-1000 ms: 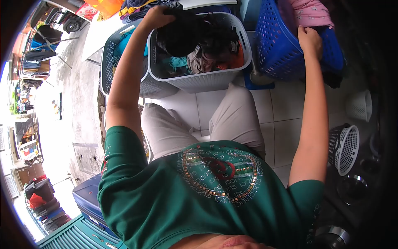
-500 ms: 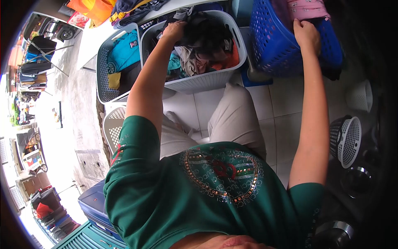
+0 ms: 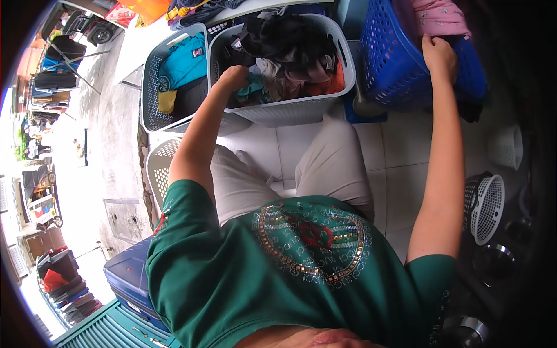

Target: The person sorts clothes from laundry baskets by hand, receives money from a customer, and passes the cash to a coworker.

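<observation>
My left hand point(image 3: 234, 78) is at the left front inside a grey laundry basket point(image 3: 284, 113), its fingers curled down beside a teal cloth point(image 3: 253, 88). What they hold, if anything, is hidden. Black clothes point(image 3: 284, 42) are heaped at the back of this basket, with a beige garment point(image 3: 277, 78) and an orange one point(image 3: 332, 81) below them. On the right, my right hand point(image 3: 440, 57) is closed on the near rim of a tilted blue laundry basket point(image 3: 390, 72). A folded pink garment point(image 3: 442, 18) lies in it, just beyond my fingers.
Another grey basket point(image 3: 152, 113) with a turquoise shirt point(image 3: 184, 61) stands at the left. A white table point(image 3: 232, 14) bears clothes at the back. White colanders point(image 3: 488, 210) and metal bowls lie to the right; a blue suitcase point(image 3: 130, 278) stands at lower left.
My left hand has moved down from the black clothes at the back of the grey basket to the teal cloth near its front. My right hand stays on the blue basket.
</observation>
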Demonstrator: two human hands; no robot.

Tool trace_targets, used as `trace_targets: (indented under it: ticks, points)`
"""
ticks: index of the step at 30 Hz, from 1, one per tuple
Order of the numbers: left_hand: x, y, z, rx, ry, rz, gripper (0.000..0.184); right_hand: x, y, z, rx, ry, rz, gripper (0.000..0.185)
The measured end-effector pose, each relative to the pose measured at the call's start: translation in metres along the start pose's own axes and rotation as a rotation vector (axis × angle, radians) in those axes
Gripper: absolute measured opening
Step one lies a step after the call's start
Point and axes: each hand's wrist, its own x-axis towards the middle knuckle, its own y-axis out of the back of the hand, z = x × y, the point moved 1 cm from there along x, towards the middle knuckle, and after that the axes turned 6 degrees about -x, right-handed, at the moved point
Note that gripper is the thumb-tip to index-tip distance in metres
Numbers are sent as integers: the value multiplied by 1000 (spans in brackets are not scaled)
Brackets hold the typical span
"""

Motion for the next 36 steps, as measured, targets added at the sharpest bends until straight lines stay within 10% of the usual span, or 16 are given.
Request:
trace_targets:
  ticks: [5, 19, 22, 28, 34, 36]
  points:
    - [-47, 101, 29, -767, -117, -147, 15, 0, -1, 1, 9, 3, -12, 44]
    - [-6, 248, 100, -1574, -445, 537, 12, 2, -2, 1, -30, -1, -6, 44]
    - [21, 229, 31, -1647, -405, 383, 11, 0, 0, 0, -36, -3, -10, 44]
    - [22, 123, -29, -685, 384, 535, 37, -1, 2, -2, -23, -12, -28, 44]
    - [12, 27, 46, -339, 492, -254, 52, -4, 2, -3, -22, -40, -14, 45]
    - [3, 2, 68, -235, 313, -194, 51, -4, 3, -2, -44, -24, -27, 45]
